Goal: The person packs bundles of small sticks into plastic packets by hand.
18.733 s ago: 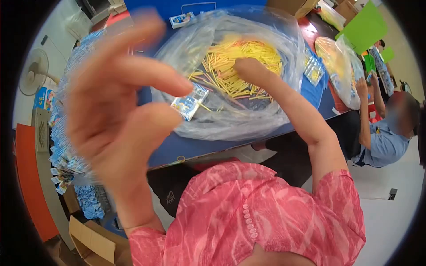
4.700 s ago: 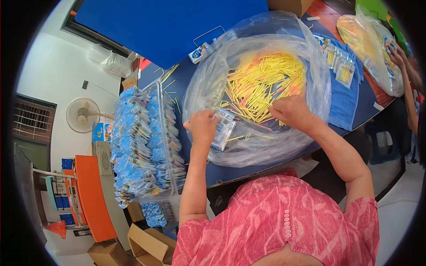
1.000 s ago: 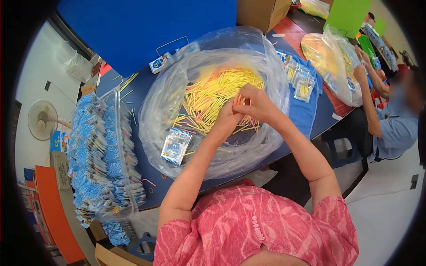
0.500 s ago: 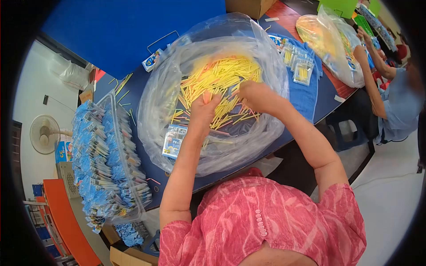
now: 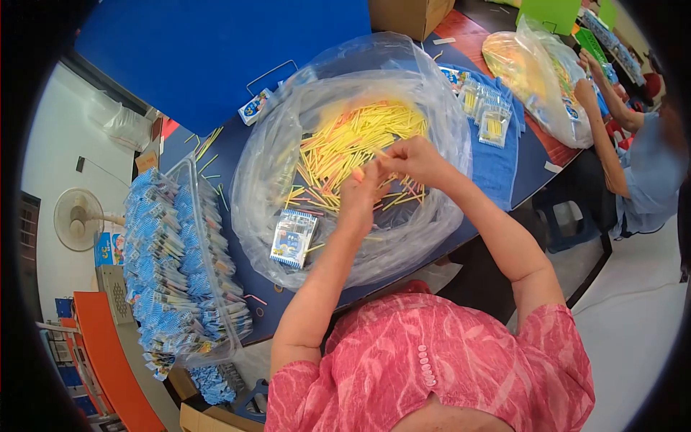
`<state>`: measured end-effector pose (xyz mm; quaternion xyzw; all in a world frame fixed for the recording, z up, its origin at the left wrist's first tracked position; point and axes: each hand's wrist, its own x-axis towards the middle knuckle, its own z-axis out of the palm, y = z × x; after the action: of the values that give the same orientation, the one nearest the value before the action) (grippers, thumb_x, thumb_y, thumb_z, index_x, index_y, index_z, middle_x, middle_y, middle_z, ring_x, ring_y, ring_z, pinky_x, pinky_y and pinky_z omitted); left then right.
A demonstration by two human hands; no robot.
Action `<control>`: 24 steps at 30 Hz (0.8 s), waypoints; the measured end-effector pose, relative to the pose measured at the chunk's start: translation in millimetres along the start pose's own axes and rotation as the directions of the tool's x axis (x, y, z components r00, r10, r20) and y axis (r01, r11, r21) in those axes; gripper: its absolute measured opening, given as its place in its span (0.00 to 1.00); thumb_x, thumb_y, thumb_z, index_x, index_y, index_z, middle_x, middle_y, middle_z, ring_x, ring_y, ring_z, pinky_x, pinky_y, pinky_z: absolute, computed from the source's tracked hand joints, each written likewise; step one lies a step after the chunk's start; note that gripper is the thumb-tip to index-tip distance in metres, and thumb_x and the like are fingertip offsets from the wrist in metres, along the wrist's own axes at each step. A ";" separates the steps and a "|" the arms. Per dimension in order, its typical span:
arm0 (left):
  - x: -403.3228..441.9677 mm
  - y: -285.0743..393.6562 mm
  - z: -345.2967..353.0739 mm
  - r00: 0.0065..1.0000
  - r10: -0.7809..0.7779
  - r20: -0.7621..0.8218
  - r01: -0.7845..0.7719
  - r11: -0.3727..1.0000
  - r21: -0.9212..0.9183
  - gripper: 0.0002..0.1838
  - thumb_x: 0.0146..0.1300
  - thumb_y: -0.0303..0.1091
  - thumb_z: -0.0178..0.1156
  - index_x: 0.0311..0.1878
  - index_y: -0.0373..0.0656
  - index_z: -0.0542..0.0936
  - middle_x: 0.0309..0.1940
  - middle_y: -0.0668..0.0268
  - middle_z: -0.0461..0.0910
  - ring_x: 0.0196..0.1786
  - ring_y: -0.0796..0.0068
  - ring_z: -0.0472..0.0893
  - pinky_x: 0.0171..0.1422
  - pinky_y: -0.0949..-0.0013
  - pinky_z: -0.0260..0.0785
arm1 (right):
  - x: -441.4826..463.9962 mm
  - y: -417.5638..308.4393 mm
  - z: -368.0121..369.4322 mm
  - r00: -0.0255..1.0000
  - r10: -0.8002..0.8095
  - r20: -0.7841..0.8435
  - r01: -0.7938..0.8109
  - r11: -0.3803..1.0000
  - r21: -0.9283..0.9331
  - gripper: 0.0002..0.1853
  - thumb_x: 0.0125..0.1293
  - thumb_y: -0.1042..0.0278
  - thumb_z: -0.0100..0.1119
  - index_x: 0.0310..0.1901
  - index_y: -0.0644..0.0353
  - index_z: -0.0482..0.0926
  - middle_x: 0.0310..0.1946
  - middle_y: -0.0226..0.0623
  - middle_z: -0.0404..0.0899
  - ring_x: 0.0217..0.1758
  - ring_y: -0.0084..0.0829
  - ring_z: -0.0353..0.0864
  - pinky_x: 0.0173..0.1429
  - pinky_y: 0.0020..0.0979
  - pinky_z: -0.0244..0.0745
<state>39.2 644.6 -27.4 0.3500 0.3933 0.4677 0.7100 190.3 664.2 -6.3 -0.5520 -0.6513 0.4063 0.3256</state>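
Note:
A large clear plastic bag, its mouth spread open, holds a heap of yellow and orange sticks. Over the heap's lower right part, my left hand is closed, with orange stick ends showing at the top of its fist. My right hand pinches a yellowish stick just beside it; the two hands touch or nearly touch. At the bag's lower left lies a blue-and-white printed packet, close to my left forearm. More small packets rest on a blue towel right of the bag.
A clear bin packed with blue packets stands at the left. Behind the bag are a blue panel and a cardboard box. Loose sticks lie by the bin. At the right, a co-worker's hands are near another filled bag.
Compared with half a second ago, my hands have come together over the heap. Earlier my left hand was on the packet; now the packet lies free. The view has shifted a little.

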 end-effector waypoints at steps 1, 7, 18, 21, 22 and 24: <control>0.3 -2.9 0.9 0.997 0.049 0.059 -0.045 0.997 -0.069 0.17 0.73 0.43 0.50 0.45 0.36 0.77 0.42 0.60 0.81 0.42 0.71 0.82 0.46 0.68 0.77 | -3.6 -1.0 8.4 0.997 -0.072 -0.033 0.070 0.996 -0.063 0.11 0.56 0.62 0.60 0.28 0.63 0.81 0.24 0.44 0.80 0.29 0.47 0.80 0.34 0.43 0.73; 9.3 -5.3 -5.6 0.989 -0.052 0.142 0.093 0.948 -0.304 0.17 0.73 0.40 0.48 0.53 0.37 0.74 0.48 0.61 0.79 0.50 0.68 0.80 0.54 0.66 0.75 | -16.0 -19.3 -5.6 0.939 -0.320 0.128 0.344 0.893 -0.292 0.19 0.48 0.62 0.68 0.42 0.64 0.81 0.38 0.47 0.82 0.43 0.44 0.81 0.45 0.41 0.74; -2.2 -0.3 -2.6 0.941 -0.239 0.238 0.305 0.906 -0.295 0.17 0.72 0.37 0.49 0.60 0.40 0.70 0.54 0.61 0.76 0.57 0.65 0.77 0.58 0.59 0.75 | -18.9 -21.5 -11.0 0.802 -0.521 0.292 0.585 0.783 -0.212 0.52 0.36 0.55 0.77 0.64 0.66 0.63 0.60 0.52 0.67 0.64 0.49 0.66 0.67 0.39 0.62; -8.4 0.2 3.3 0.934 -0.184 0.306 0.270 0.925 -0.267 0.16 0.71 0.36 0.51 0.58 0.39 0.71 0.52 0.63 0.77 0.54 0.66 0.79 0.55 0.61 0.77 | -21.5 -19.3 -12.3 0.813 -0.516 0.270 0.566 0.809 -0.160 0.50 0.37 0.54 0.77 0.63 0.65 0.65 0.58 0.51 0.69 0.62 0.48 0.68 0.65 0.39 0.64; -9.7 3.4 3.1 0.934 -0.183 0.306 0.268 0.927 -0.264 0.16 0.71 0.36 0.51 0.58 0.39 0.71 0.52 0.63 0.77 0.54 0.66 0.79 0.55 0.61 0.77 | -21.2 -19.1 -11.9 0.800 -0.562 0.211 0.591 0.798 -0.117 0.49 0.38 0.54 0.77 0.63 0.64 0.65 0.56 0.49 0.71 0.60 0.46 0.70 0.63 0.38 0.66; -12.0 11.1 0.4 0.928 -0.253 0.272 0.289 0.952 -0.103 0.16 0.69 0.36 0.55 0.55 0.39 0.73 0.45 0.64 0.79 0.45 0.70 0.81 0.46 0.63 0.77 | -20.1 -19.5 -11.4 0.782 -0.605 0.147 0.619 0.782 -0.074 0.47 0.39 0.54 0.77 0.62 0.62 0.66 0.54 0.47 0.73 0.58 0.44 0.73 0.61 0.37 0.68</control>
<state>32.1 636.8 -14.8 0.2982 0.3090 0.3426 0.8356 194.9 645.2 16.7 -0.3043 -0.8359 0.2703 0.3684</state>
